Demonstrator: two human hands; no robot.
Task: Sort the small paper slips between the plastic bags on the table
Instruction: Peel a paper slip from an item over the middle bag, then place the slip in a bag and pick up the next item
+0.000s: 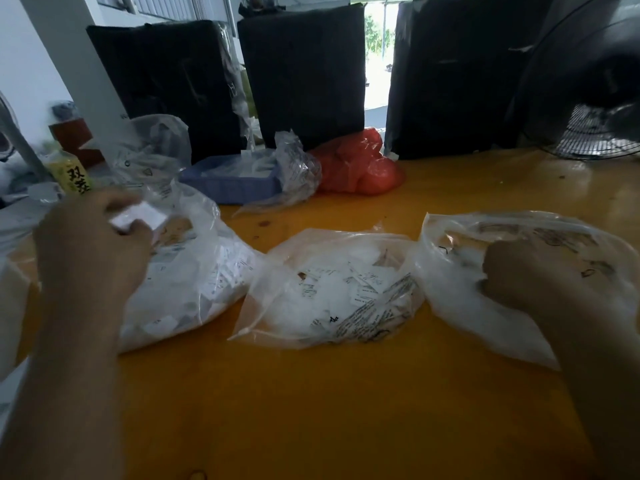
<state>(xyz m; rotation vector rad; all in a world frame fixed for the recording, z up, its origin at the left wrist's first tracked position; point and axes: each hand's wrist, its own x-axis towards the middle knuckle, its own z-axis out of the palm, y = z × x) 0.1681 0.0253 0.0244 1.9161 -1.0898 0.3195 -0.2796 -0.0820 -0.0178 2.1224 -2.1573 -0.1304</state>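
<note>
Three clear plastic bags lie on the yellow table (346, 403). The left bag (201, 278) is full of white paper slips. In the middle bag (332, 292) lie several small printed slips. The right bag (519, 237) lies open toward me. My left hand (93, 247) hovers over the left bag and pinches a small stack of white slips (138, 216) between thumb and fingers. My right hand (526, 275) is inside the right bag's mouth with its fingers curled; whether they hold anything is hidden.
Behind the bags stand a blue tray (228, 183) with a crumpled clear bag (298, 168), a red plastic bag (360, 168) and three black wrapped blocks (301, 74). A fan (595, 133) stands at the back right. A yellow bottle (71, 174) stands at the left.
</note>
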